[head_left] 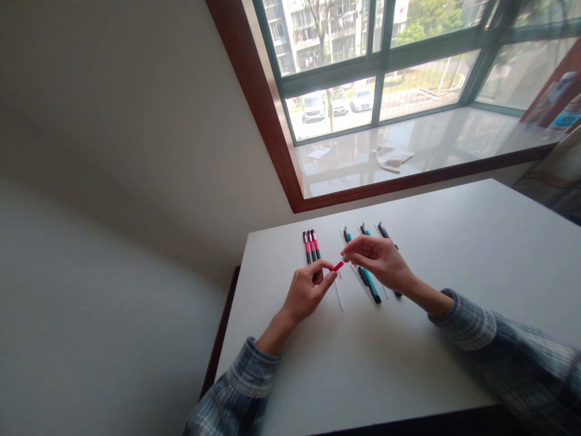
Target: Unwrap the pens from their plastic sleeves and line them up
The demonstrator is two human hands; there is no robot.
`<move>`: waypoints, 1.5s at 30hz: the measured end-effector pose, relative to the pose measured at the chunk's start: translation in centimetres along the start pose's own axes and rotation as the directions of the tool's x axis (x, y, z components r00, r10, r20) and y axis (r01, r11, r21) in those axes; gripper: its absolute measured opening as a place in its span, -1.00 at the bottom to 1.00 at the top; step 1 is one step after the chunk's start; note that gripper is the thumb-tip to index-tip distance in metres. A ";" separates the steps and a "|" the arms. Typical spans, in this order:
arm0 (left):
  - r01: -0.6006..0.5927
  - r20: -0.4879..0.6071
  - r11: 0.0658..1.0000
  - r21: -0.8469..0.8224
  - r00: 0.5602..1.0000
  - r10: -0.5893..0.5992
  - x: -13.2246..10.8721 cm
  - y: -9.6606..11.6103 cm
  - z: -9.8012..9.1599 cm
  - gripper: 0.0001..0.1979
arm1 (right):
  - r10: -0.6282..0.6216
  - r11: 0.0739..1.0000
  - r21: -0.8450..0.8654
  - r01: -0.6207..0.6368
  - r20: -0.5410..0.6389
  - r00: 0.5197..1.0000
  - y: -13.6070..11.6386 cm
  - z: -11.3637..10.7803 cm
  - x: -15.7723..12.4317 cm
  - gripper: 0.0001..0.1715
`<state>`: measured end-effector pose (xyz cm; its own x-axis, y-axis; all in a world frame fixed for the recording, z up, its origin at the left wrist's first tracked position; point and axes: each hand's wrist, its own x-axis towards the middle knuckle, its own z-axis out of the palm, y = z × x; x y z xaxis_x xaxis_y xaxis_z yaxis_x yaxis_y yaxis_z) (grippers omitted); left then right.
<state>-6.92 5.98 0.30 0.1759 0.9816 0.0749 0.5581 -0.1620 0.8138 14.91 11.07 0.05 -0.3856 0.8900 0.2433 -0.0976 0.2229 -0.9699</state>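
My right hand (379, 260) pinches a small red pen part (337, 266) between thumb and forefinger, its thin pale tip at the fingers. My left hand (308, 295) is curled close by, around a dark pen barrel (317, 276) that is partly hidden by the fingers. Beyond it lie several pink-and-black pens (311, 245) side by side. Under my right hand lie several teal-and-black pens (371, 286), partly covered by it. Thin white sticks (338, 295) lie between and beside the pens.
The pens lie on a white table (363, 363) with a dark edge on its left. Behind it, a wooden-framed window ledge (408, 175) holds a crumpled cloth (393, 158). Plaid sleeves cover both my forearms.
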 end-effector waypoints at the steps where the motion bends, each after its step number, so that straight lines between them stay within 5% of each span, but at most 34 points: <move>1: -0.002 0.004 1.000 0.002 1.000 0.002 0.0 0.0 0.0 -0.68 | -0.002 1.000 -0.004 0.002 0.005 1.000 0.0 0.1 0.0 -0.67; 23: 0.028 0.009 0.994 -0.110 1.000 -0.027 0.2 -0.4 0.1 -0.67 | -0.041 0.975 -0.221 0.040 -0.003 0.999 0.0 -0.2 0.0 -0.76; 26: 0.048 0.000 0.977 -0.206 0.999 -0.049 0.4 -0.4 0.1 -0.70 | -0.100 0.916 -0.390 0.094 0.004 0.995 0.4 -0.5 -0.1 -0.85; 30: 0.041 -0.004 0.956 -0.291 0.999 -0.044 0.7 0.0 0.0 -0.77 | -0.182 0.750 -0.614 0.246 0.166 0.969 1.1 -0.5 -0.4 -0.80; 39: 0.024 -0.067 0.950 -0.313 0.997 -0.048 0.8 0.4 -0.3 -0.75 | -0.181 0.595 -0.683 0.425 0.400 0.898 2.1 -0.3 0.3 -0.51; 45: 0.037 -0.080 0.957 -0.287 0.995 -0.063 0.6 0.3 -0.3 -0.77 | -0.161 0.557 -0.698 0.449 0.440 0.884 2.5 -0.3 0.6 -0.61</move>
<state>-6.91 6.56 0.78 0.0752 0.9947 0.0695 0.3080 -0.0894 0.9472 14.69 12.32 -2.20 -0.7284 0.5755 0.3717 0.4131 0.8017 -0.4319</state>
